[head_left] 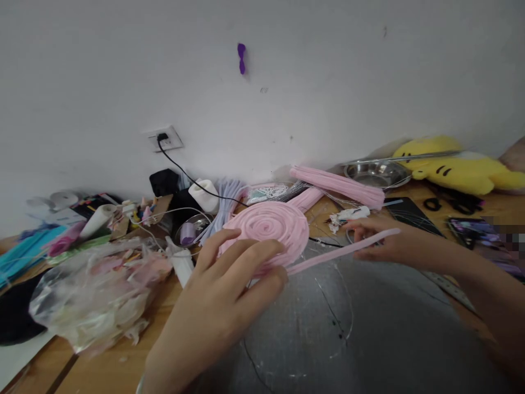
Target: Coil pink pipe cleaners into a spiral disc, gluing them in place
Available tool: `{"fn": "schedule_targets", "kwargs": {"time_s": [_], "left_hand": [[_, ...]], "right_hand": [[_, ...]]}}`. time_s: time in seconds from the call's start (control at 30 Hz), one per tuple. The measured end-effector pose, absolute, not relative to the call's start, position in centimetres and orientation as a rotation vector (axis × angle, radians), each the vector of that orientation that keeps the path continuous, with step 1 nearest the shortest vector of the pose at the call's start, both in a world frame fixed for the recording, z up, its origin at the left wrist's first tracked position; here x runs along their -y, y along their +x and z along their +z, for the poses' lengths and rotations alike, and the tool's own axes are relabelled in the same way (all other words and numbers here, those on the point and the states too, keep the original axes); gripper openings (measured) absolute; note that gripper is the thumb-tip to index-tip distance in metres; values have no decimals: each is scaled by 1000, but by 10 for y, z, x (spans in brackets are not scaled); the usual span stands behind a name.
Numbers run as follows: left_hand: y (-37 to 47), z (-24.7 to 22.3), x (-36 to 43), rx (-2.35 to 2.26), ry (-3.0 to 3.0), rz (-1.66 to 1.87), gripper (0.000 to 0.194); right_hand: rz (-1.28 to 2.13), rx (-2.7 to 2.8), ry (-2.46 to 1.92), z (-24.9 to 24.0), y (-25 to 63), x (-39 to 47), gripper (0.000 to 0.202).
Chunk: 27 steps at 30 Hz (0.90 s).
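Observation:
My left hand [233,284] is closed on the near edge of a flat pink coil [266,227], a spiral wound from fuzzy pipe cleaners. The coil is tilted up above a grey board. From its lower right side a loose pink pipe cleaner [344,250] sticks out, its free end passing in front of my right hand [369,235]. The fingers of that hand are curled around a white glue gun [348,218], whose tip looks crusted and points left. Part of the glue gun is hidden behind the fingers and the strip.
Bundles of pink pipe cleaners [338,186] lie behind the coil, beside a metal bowl [377,174] and a yellow plush toy [455,167]. Scissors [455,202] and a phone [479,235] are at right. A plastic bag [102,295] lies left. A black cord [192,183] runs from the wall socket.

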<state>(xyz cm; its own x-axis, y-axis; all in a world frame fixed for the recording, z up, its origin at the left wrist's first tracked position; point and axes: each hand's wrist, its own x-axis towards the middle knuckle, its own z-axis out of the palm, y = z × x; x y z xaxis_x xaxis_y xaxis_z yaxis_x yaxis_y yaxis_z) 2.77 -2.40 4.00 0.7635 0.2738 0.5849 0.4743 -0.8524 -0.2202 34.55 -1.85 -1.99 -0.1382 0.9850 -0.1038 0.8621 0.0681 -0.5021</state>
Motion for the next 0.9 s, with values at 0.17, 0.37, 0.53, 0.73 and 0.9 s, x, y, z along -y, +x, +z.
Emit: {"fn": "schedule_targets", "kwargs": {"time_s": [0.17,0.37,0.53,0.73,0.9], "left_hand": [[28,40,25,574,-2626,-782,13],[29,43,27,567,-2635,-752,17],[28,42,27,618,-2604,-753,12],[31,42,23,721,-2620,-752,8],[32,43,23,710,-2685,-735,7]], "right_hand": [[1417,1526,-1177,0,321,41,41],[1437,1102,-1115,0,311,40,37],[1434,1206,-1217,6,319,42,32],[1198,1414,-1343,1,314,31,42],[968,1518,-1426,-1,310,17,40]]}}
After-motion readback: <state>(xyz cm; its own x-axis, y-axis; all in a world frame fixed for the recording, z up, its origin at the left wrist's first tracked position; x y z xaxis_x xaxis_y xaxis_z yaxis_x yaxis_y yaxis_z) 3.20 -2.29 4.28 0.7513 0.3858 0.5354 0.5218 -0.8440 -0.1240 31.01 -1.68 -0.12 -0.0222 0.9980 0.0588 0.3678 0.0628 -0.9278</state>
